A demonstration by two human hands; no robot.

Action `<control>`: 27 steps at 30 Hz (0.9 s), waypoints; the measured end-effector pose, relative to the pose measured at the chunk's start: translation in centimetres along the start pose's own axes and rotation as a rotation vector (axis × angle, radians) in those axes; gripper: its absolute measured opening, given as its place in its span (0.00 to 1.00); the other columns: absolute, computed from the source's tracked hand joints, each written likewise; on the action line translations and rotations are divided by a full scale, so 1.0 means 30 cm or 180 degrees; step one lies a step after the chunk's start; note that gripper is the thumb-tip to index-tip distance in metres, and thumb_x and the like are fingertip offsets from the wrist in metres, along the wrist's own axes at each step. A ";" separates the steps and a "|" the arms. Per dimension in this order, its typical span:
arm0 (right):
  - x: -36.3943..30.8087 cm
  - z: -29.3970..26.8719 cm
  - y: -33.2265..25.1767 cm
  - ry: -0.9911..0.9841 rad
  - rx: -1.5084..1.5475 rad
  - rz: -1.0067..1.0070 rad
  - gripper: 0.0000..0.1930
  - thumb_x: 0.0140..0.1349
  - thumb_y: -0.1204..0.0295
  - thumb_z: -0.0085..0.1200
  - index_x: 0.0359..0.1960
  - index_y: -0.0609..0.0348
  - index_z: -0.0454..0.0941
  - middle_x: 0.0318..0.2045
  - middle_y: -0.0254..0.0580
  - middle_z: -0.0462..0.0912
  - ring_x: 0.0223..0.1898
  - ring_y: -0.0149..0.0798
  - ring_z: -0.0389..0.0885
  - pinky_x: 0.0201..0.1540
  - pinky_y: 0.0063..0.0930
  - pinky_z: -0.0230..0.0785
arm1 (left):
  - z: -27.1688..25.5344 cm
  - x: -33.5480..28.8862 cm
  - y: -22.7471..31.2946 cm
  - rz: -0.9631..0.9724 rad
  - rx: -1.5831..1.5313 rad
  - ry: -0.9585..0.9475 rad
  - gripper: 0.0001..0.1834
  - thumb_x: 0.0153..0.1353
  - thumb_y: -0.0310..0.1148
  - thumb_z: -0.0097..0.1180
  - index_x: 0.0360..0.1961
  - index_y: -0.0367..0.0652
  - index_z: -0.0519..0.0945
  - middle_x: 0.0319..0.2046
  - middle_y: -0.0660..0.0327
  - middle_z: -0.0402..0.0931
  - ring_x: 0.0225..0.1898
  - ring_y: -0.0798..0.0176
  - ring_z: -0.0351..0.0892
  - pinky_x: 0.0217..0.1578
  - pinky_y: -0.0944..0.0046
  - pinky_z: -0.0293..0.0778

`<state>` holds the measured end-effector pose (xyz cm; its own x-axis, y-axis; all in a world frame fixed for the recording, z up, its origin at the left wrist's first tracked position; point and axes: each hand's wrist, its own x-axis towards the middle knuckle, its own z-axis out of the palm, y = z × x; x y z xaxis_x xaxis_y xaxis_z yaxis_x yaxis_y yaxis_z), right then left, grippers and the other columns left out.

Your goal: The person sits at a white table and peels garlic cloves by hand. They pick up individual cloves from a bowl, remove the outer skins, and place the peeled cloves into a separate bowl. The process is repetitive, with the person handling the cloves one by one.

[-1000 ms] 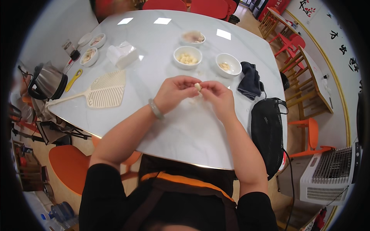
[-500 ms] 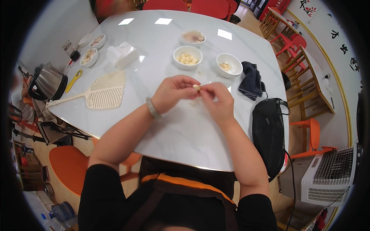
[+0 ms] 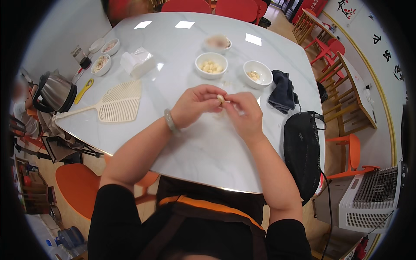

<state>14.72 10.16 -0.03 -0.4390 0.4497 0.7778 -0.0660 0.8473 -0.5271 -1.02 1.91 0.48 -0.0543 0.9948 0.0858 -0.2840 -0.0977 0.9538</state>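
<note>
Just above the tabletop, my left hand (image 3: 200, 104) and my right hand (image 3: 244, 113) pinch one pale garlic clove (image 3: 221, 99) between their fingertips. A bangle circles my left wrist. Beyond the hands stands a white bowl (image 3: 211, 76) of several peeled cloves. To its right, nearest my right hand, another white bowl (image 3: 263, 83) holds a few pale yellow pieces. Farther back, a third bowl (image 3: 223, 50) is partly covered by a blurred shape. A few small scraps lie on the table between the bowls and my hands.
On the left lie a cream slatted fan (image 3: 120, 102), a yellow peeler (image 3: 83, 91) and a tissue pack (image 3: 138, 62), near a steel kettle (image 3: 55, 92) and small bowls. A dark cloth (image 3: 282, 92) and a black mesh bag (image 3: 302, 154) are at the right edge.
The clove has turned slightly between my fingertips, and my right fingers have shifted a little on it. The bowls and my arms look nearly unmoved.
</note>
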 end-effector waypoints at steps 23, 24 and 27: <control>-0.019 0.004 -0.015 -0.0235 -0.0026 0.0490 0.04 0.57 0.79 0.50 0.25 0.62 0.69 0.23 0.37 0.69 0.22 0.32 0.66 0.25 0.23 0.58 | 0.021 -0.020 0.032 -0.0175 0.0305 0.0351 0.09 0.56 0.28 0.59 0.37 0.34 0.79 0.31 0.57 0.81 0.33 0.68 0.81 0.36 0.70 0.78; -0.023 -0.006 -0.013 -0.0231 0.0073 0.0617 0.04 0.58 0.78 0.49 0.25 0.62 0.69 0.23 0.36 0.69 0.23 0.30 0.65 0.26 0.22 0.58 | 0.028 -0.017 0.032 -0.0179 0.0374 0.0292 0.10 0.57 0.26 0.58 0.39 0.32 0.79 0.33 0.57 0.81 0.34 0.68 0.81 0.37 0.70 0.78; -0.029 -0.002 0.001 -0.0198 0.0415 0.0847 0.04 0.58 0.78 0.48 0.26 0.63 0.70 0.23 0.36 0.69 0.24 0.29 0.66 0.28 0.21 0.59 | 0.018 -0.009 0.004 0.0108 0.0309 0.0191 0.10 0.56 0.24 0.58 0.39 0.32 0.78 0.34 0.56 0.80 0.36 0.67 0.80 0.39 0.70 0.77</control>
<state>15.14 9.82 -0.71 -0.5102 0.6293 0.5862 -0.0541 0.6568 -0.7521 -0.52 1.65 0.71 -0.1203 0.9873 0.1039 -0.1870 -0.1253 0.9743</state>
